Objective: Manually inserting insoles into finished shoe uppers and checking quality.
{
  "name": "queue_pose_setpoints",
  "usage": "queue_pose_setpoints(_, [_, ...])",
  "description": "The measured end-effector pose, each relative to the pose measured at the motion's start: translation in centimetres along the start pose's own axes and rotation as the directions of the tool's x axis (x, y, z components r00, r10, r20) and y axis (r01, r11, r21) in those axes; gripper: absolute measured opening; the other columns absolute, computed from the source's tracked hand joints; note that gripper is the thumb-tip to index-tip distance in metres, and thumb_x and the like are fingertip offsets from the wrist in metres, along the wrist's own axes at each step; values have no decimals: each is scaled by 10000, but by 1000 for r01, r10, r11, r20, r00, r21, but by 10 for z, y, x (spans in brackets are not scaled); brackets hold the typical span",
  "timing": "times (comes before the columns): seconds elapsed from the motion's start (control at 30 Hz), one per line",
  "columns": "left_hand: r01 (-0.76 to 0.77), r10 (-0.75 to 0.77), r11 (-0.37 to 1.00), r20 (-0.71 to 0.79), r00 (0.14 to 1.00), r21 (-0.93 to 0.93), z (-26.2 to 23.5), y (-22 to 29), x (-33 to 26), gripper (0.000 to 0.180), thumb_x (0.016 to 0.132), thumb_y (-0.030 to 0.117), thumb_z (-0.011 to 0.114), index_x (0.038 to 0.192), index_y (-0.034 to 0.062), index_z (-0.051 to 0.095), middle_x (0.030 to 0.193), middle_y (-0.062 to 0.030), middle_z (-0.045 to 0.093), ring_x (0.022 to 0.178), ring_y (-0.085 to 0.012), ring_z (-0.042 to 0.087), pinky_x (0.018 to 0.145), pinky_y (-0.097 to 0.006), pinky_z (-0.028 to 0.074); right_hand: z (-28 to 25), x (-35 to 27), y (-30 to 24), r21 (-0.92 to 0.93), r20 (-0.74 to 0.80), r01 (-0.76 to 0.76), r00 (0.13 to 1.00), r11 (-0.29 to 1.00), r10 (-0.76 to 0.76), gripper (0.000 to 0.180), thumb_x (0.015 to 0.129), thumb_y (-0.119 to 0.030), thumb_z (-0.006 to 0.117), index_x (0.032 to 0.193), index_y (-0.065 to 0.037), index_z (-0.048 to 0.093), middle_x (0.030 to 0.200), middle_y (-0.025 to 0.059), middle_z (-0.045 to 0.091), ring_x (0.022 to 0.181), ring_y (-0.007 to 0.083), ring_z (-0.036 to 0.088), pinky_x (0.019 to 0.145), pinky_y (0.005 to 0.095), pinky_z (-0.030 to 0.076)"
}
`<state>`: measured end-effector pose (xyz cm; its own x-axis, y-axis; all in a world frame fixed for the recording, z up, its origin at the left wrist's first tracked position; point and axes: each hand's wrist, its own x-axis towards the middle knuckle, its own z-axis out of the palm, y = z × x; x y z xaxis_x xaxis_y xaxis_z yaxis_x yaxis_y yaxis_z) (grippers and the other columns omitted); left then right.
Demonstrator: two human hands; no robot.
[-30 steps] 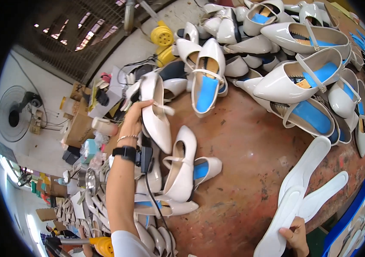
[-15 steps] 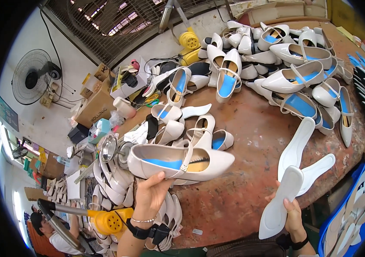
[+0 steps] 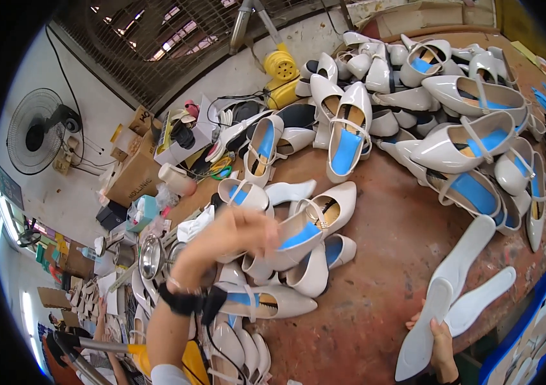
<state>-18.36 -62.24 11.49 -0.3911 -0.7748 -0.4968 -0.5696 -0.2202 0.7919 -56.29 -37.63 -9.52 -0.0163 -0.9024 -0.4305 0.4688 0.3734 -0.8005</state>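
Observation:
My left hand (image 3: 241, 232) is smeared by motion at the heel end of a pale beige pointed shoe (image 3: 339, 204). That shoe has a strap and a blue heel pad inside, and it rests on top of other shoes. Whether the fingers still touch it is unclear. At lower right, my right hand (image 3: 441, 350) pinches a white insole (image 3: 422, 333), thumb on its upper face. Two more white insoles, one long (image 3: 469, 256) and one angled right (image 3: 480, 300), fan out behind it; their near ends are hidden. Another strapped shoe (image 3: 273, 301) lies below my left hand.
A large heap of beige shoes (image 3: 408, 96) covers the table's far side. A blue bin (image 3: 510, 359) of insoles stands at lower right. A yellow machine part (image 3: 281, 67) is at the back, a wall fan (image 3: 37, 131) at left. A person (image 3: 61, 350) sits at lower left.
My left hand has moved the shoe from in front of me onto the shoes on the table, and is now blurred at its heel. My right hand still holds the insole, slightly lower.

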Motion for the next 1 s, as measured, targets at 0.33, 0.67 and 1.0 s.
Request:
queue_pose_setpoints(0.33, [185, 299, 789, -629, 717, 586, -123, -83, 238, 525, 779, 338, 803, 1160, -4, 690, 973, -175, 736, 877, -268, 724, 742, -388, 571, 6, 11, -15, -83, -99, -228, 971, 970, 219, 546, 1034, -339, 434, 1392, 72, 460, 1096, 191, 686, 916, 255, 669, 844, 338, 522])
queue_pose_setpoints(0.67, [32, 178, 355, -101, 979, 934, -42, 21, 136, 231, 780, 200, 732, 945, 39, 727, 930, -163, 737, 865, -350, 714, 783, -418, 556, -18, 5, 15, -80, -190, -221, 961, 972, 203, 569, 1017, -348, 483, 1388, 83, 458, 1085, 196, 690, 906, 256, 670, 816, 343, 530])
queue_pose_setpoints(1.0, [243, 416, 389, -405, 814, 888, -159, -105, 230, 508, 733, 169, 772, 1192, 14, 619, 1178, -214, 650, 1033, -347, 664, 883, -440, 538, 14, 15, -16, -26, -90, -174, 981, 984, 171, 653, 1006, -421, 493, 1425, 73, 415, 1128, 213, 672, 942, 275, 683, 803, 364, 554])
